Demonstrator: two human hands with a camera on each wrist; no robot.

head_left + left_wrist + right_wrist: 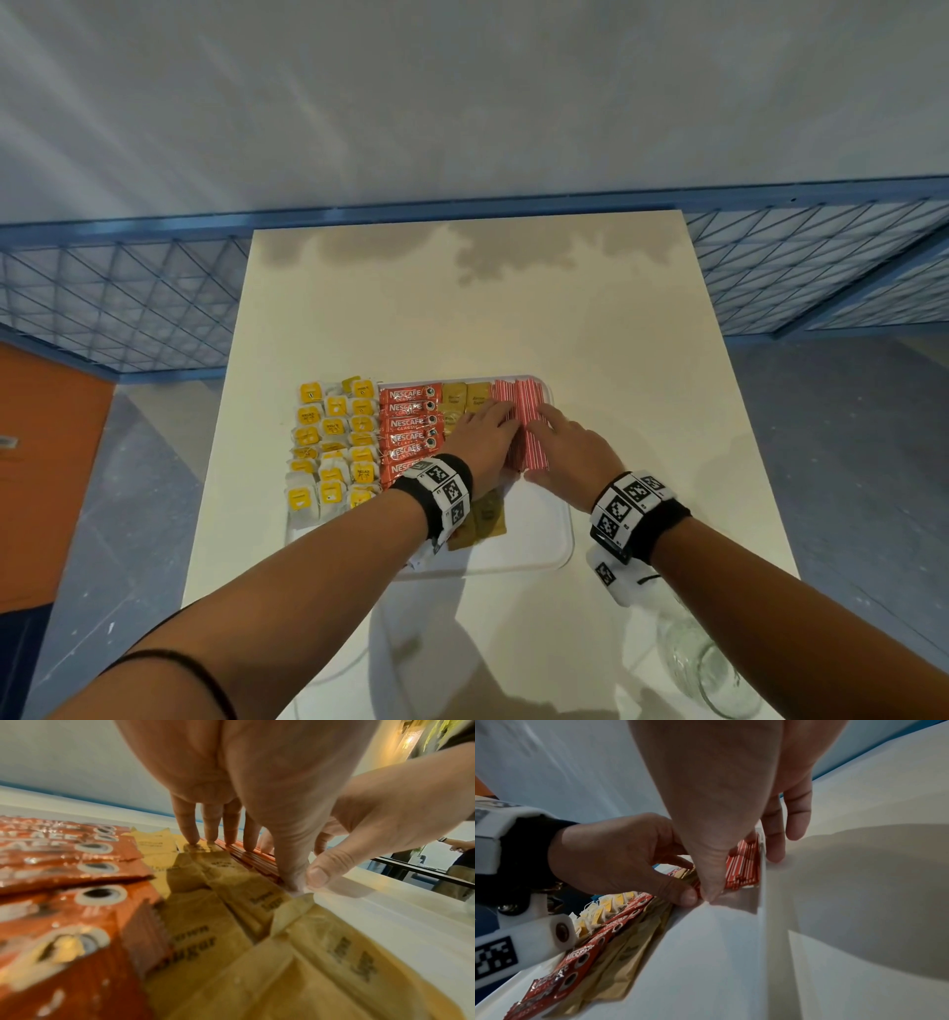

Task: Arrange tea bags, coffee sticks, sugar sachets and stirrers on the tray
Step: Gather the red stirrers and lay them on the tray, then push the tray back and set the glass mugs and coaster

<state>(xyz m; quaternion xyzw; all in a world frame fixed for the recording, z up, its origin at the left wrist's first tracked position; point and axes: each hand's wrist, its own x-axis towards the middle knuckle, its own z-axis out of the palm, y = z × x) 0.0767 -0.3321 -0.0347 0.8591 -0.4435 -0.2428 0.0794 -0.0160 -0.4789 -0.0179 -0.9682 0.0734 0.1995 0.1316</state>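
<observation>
Resting on a white bench (513, 318), the white tray (534, 545) carries four groups in columns. Tea bags (334, 447) with yellow tags fill the left end in three rows. Coffee sticks (408, 424), red, lie crosswise in a stack just right of the tea bags. Sugar sachets (464, 398), brown, sit next to the coffee sticks; more of them show below the left wrist.

Left hand (482, 437): palm down, fingers extended. In the left wrist view the fingertips (191, 838) press on the far sachets and on the left edge of the stirrers (529, 411). The thumb meets the right thumb at the near end of the stirrer bundle. The hand grasps nothing.

Stirrers: red-and-white striped, laid lengthwise at the right end of the tray, between the two hands.

Right hand (570, 447): palm down on the right side of the bundle. In the right wrist view the fingers (795, 817) reach past the tray's right rim toward the bench. Fingers are relaxed, bracing the bundle and not closed round it.

A clear glass jar (703, 668) lies on the bench near the right forearm, well apart from the tray.
</observation>
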